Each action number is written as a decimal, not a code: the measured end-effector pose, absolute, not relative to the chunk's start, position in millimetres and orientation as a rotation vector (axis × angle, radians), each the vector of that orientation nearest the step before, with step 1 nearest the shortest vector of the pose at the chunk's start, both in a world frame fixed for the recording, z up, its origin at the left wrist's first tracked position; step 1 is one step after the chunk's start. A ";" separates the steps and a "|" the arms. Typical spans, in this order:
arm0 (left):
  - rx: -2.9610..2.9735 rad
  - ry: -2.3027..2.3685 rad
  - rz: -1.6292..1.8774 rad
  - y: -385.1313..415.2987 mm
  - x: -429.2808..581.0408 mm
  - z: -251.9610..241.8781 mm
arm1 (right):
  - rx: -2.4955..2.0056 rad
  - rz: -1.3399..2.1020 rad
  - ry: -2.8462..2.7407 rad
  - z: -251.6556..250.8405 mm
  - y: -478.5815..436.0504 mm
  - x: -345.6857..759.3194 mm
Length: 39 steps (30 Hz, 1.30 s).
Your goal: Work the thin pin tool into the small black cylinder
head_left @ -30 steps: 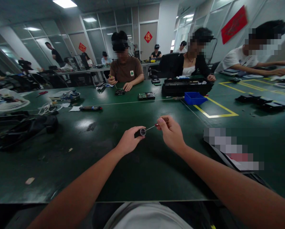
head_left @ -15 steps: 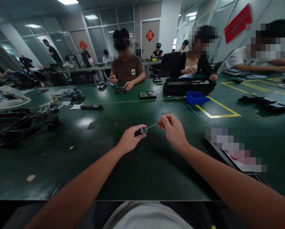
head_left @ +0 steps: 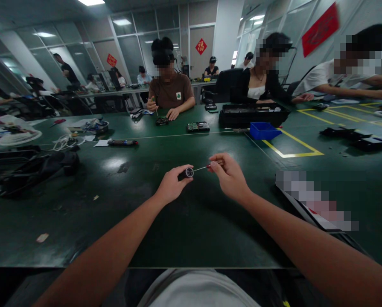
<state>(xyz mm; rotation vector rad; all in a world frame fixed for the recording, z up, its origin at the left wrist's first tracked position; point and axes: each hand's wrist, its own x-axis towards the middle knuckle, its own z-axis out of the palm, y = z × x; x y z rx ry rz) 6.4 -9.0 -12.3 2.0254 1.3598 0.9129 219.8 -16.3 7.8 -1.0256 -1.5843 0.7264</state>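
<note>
**Red collar back in sight as the driver squares up to the cylinder**

And look at this: half a second ago the right hand (head_left: 229, 175) was covering nearly all of the handle, and now the red collar of the screwdriver (head_left: 208, 166) shows at the fingertips. The black cylinder (head_left: 188, 172) has slid slightly left and a touch farther from the body, with the left hand (head_left: 171, 185) carrying it along. The driver's thin shaft lies flatter now, running leftward to the cylinder's round, silver-rimmed end; whether the tip sits inside is too small to tell.

Now for the pose. The left hand is gripping the cylinder, fingers over the top, thumb underneath, the rimmed end turned back toward the wearer and a little right. The right hand pinches the screwdriver between thumb and fingers, the wrist angled inward. Both forearms sweep up from the lower corners and converge, holding everything above the green table (head_left: 184, 238), near its middle.

Movement across the way, too! Beyond the blue bin (head_left: 264, 131), the co-worker in the black top (head_left: 275, 91) had one hand up at the chest; now an arm stretches out to the picture's right.
</note>
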 end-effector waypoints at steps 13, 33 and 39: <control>2.048 1.368 0.916 -6.6 5.1 -13.7 | -1.061 0.677 -1.690 5.2 -18.3 221.0; 2.157 1.366 0.865 -6.2 2.2 -8.9 | -0.945 1.399 -1.065 -7.2 5.2 220.2; 2.131 1.373 0.853 -5.5 1.7 -11.0 | -0.958 1.090 -1.134 -7.3 1.0 218.0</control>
